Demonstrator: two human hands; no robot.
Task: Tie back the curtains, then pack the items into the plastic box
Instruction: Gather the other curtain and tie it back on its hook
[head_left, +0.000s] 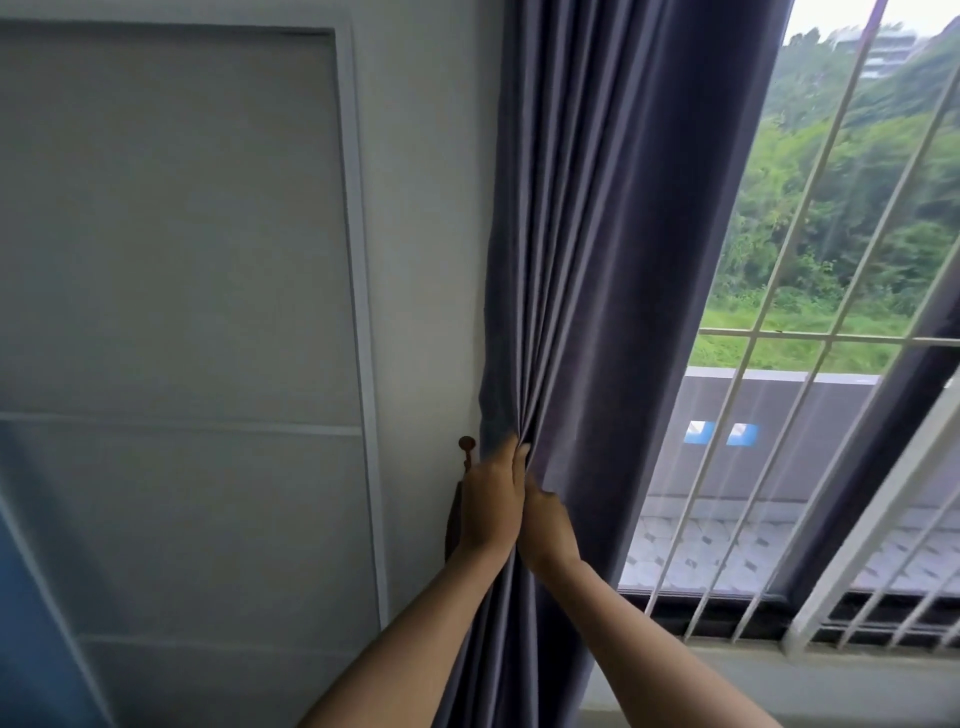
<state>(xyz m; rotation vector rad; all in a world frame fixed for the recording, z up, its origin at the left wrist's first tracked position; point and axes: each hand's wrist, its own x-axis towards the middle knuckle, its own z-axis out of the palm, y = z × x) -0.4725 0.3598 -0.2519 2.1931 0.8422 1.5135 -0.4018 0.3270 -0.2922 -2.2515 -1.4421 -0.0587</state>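
Note:
A dark grey-purple curtain (613, 249) hangs beside the window, drawn to the left and bunched into folds at waist height. My left hand (491, 501) wraps round the left side of the bunch. Against it, my right hand (545, 525) grips the gathered folds from the right. Both hands meet at the pinch point. A small brown wall hook (466, 446) sticks out just left of my left hand, with a dark strap (453, 519) hanging below it, mostly hidden by my left wrist. No plastic box is in view.
A white panelled door or cupboard front (182, 312) fills the left. White window bars (779, 332) cover the glass on the right, with greenery and a roof outside. A pale window sill (779, 670) runs along the bottom right.

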